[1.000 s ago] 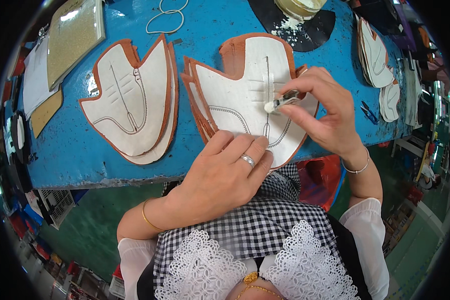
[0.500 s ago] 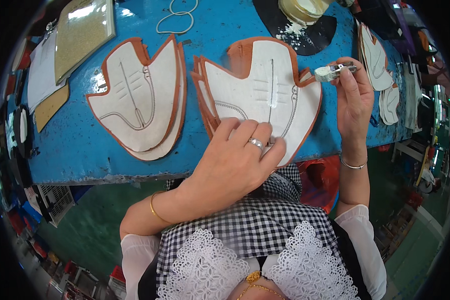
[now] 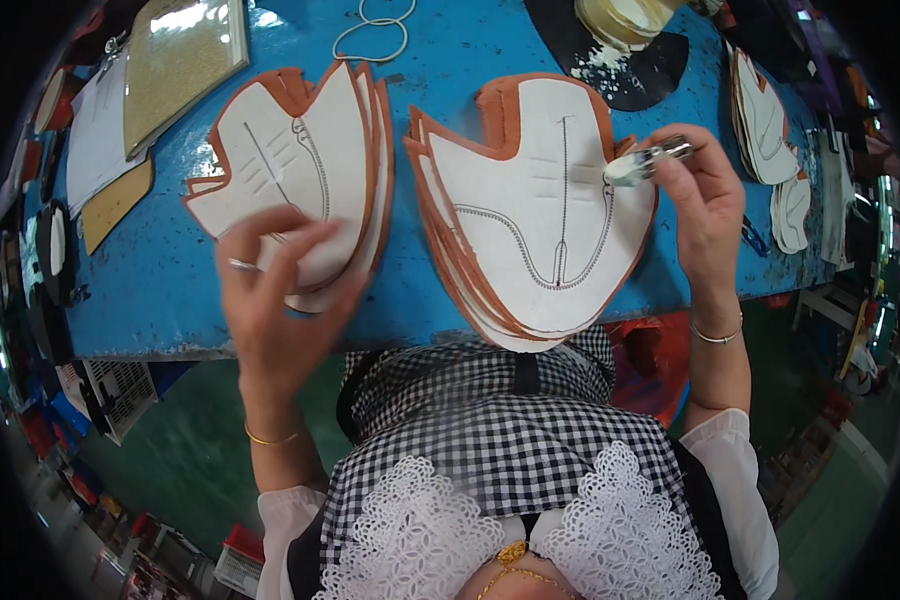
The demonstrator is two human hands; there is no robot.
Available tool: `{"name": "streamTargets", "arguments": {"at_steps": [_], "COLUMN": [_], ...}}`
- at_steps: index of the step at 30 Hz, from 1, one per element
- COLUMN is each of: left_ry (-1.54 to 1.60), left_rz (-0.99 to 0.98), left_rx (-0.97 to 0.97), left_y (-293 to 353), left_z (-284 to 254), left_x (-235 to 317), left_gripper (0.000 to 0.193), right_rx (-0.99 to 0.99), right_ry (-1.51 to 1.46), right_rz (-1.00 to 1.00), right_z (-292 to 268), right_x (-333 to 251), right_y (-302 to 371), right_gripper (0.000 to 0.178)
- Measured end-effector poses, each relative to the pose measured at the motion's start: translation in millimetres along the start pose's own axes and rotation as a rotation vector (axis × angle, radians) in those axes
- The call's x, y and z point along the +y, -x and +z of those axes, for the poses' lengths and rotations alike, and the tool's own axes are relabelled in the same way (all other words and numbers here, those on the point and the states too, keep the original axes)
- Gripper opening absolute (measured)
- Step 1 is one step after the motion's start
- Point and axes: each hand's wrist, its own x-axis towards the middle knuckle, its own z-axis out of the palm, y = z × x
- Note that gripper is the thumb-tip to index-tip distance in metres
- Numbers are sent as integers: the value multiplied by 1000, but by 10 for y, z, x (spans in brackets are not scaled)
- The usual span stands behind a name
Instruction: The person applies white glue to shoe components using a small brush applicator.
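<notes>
My right hand point(image 3: 705, 185) grips a short brush point(image 3: 648, 163) with a metal ferrule and a whitish, caked tip. The tip hovers over the right edge of the right stack of shoe upper pieces point(image 3: 510, 180), white-faced with brown edges and dark stitched lines. My left hand point(image 3: 280, 280), somewhat blurred, has its fingers apart over the lower part of the left stack of shoe upper pieces point(image 3: 345, 140). It hides part of the top piece, and I see nothing held in it. Whether its fingertips touch the piece I cannot tell.
A tub point(image 3: 620, 22) of whitish stuff stands on a black sheet point(image 3: 660, 75) at the far side of the blue table point(image 3: 450, 90), with white crumbs around it. Pale cords point(image 3: 370, 45), a gold-coloured board point(image 3: 182, 60) and more cut pieces point(image 3: 765, 120) lie around.
My left hand has left the right stack and moved left to the other one. The brush in my right hand has come slightly lower, its tip now over the right stack.
</notes>
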Motion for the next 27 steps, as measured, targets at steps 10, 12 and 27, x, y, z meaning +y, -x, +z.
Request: {"name": "streamTargets", "arguments": {"at_steps": [10, 12, 27], "left_ry": [589, 564, 390], "left_rz": [368, 399, 512], "left_rx": [-316, -326, -358], "left_y": [-40, -62, -247], "left_z": [430, 436, 385], "left_x": [948, 965, 1019], "left_gripper": [40, 41, 33], "right_rx": [-255, -183, -68], "right_ry": [698, 684, 444], "right_rz": [-376, -371, -356], "right_z": [239, 246, -77], "right_x": [-25, 34, -188], "right_y": [-160, -270, -497], "right_gripper": [23, 23, 17]}}
